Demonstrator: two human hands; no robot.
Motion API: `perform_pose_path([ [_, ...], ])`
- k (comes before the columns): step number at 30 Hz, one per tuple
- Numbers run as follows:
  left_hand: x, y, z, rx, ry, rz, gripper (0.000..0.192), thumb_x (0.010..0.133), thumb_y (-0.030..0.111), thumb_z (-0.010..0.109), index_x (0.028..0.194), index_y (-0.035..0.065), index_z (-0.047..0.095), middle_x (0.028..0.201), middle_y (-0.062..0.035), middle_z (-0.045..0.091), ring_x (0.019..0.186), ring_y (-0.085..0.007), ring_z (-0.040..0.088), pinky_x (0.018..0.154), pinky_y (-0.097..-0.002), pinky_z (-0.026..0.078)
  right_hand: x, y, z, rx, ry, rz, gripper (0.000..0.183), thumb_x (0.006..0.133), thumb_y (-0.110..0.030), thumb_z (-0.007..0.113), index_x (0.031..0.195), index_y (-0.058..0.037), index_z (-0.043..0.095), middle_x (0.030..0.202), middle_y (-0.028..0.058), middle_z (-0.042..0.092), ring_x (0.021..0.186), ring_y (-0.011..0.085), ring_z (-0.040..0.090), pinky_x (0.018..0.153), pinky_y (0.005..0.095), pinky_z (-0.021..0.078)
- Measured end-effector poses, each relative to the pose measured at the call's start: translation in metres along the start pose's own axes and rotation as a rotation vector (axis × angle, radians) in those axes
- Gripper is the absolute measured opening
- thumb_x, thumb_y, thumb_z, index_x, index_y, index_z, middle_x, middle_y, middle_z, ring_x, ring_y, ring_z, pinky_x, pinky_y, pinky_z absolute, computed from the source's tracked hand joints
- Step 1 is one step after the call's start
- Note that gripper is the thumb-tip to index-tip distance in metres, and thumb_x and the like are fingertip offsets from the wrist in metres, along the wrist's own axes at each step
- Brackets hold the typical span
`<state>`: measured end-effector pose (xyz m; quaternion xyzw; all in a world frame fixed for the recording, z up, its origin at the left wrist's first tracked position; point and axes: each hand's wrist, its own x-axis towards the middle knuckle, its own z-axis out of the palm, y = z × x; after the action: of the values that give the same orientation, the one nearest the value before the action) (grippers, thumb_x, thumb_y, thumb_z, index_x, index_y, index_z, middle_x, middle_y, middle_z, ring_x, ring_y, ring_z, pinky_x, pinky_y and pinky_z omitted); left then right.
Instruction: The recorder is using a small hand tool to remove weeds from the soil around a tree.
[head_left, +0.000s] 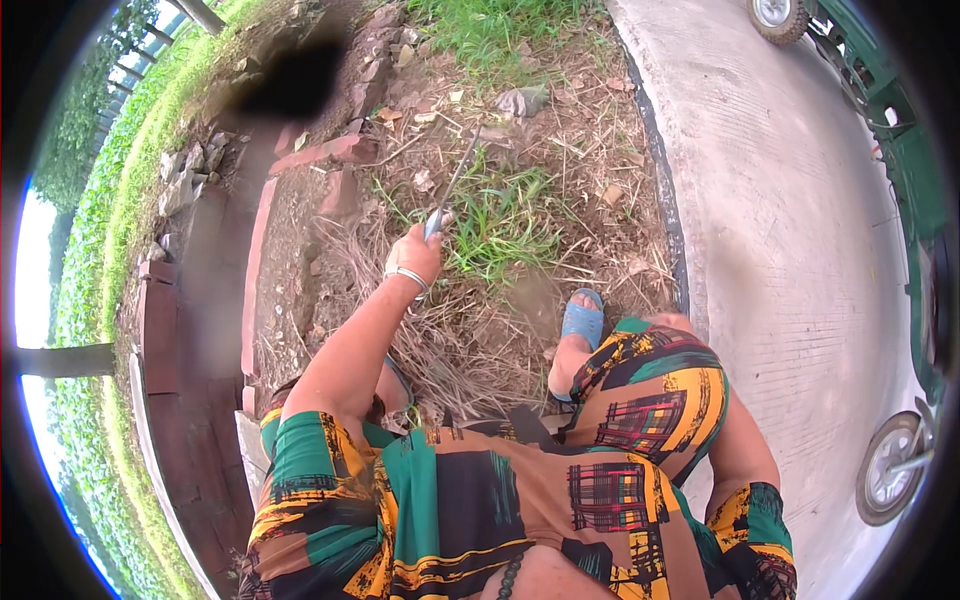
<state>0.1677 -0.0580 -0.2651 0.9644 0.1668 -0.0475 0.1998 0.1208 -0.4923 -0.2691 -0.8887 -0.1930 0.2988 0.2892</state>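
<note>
My left hand (415, 253), with a pale bracelet at its wrist, grips the light blue-grey handle of a long, thin-bladed hand tool (457, 176). The blade slants up and away, its far end over the soil; its exact kind is hard to tell. Just right of the blade grows a tuft of green grass (499, 232). Dry stalks (450, 352) lie in a heap below my left hand. My right hand (671, 322) shows only in part beyond my bent knee, and its fingers are hidden. A blue slipper (582, 324) is on my foot beside the stalks.
Red bricks (330, 154) edge the soil strip on the left, beside a brick-lined channel (202, 300). A grey stone (522, 101) lies farther up. Concrete paving (787, 225) runs along the right, where a green wheeled vehicle (896, 150) stands. Dark blots obscure part of the upper left.
</note>
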Motion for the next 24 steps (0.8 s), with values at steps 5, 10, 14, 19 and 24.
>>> perform_pose_path([
  [5,0.037,-0.066,0.025,0.157,-0.275,-0.031,0.033,0.086,0.036,0.05,0.096,0.0047,0.057,0.088,-0.0239,0.062,0.084,-0.0405,0.06,0.075,-0.048,0.046,0.031,0.023,0.039,-0.016,-0.085,0.065,0.02,0.082,-0.023,0.059,0.089,-0.0046,0.062,0.076,0.0033,0.064,0.068,0.0161,0.06,0.066,0.0295,0.0488],
  [10,0.103,-0.049,-0.006,0.136,-0.248,0.082,0.032,0.085,0.036,0.051,0.093,0.0057,0.055,0.08,-0.0229,0.062,0.078,-0.0405,0.06,0.07,-0.0483,0.046,0.048,0.025,0.068,-0.012,-0.197,0.194,0.021,0.083,-0.024,0.058,0.091,-0.0046,0.061,0.079,0.0045,0.063,0.07,0.0174,0.06,0.067,0.0306,0.0488],
  [14,0.176,-0.021,0.011,0.065,-0.151,0.112,0.03,0.086,0.035,0.051,0.093,0.0063,0.052,0.08,-0.0228,0.062,0.079,-0.0404,0.06,0.07,-0.0494,0.046,0.063,0.026,0.09,0.003,-0.294,0.274,0.023,0.083,-0.024,0.057,0.093,-0.0045,0.061,0.081,0.0056,0.063,0.072,0.0185,0.06,0.068,0.0315,0.0488],
  [19,0.183,-0.034,0.043,0.178,-0.256,0.051,0.029,0.085,0.035,0.051,0.092,0.0066,0.052,0.075,-0.0213,0.062,0.072,-0.0386,0.061,0.065,-0.0485,0.047,0.063,0.027,0.108,0.03,-0.418,0.384,0.024,0.083,-0.025,0.056,0.095,-0.0045,0.06,0.084,0.0068,0.062,0.075,0.0198,0.06,0.069,0.0326,0.0488],
  [24,0.206,-0.051,0.033,-0.084,-0.182,0.12,0.028,0.085,0.033,0.052,0.092,0.006,0.051,0.07,-0.0219,0.06,0.067,-0.0404,0.06,0.062,-0.048,0.046,0.069,0.02,0.123,0.072,-0.498,0.46,0.026,0.083,-0.026,0.055,0.098,-0.0045,0.059,0.087,0.0081,0.062,0.077,0.0211,0.06,0.071,0.0337,0.0488],
])
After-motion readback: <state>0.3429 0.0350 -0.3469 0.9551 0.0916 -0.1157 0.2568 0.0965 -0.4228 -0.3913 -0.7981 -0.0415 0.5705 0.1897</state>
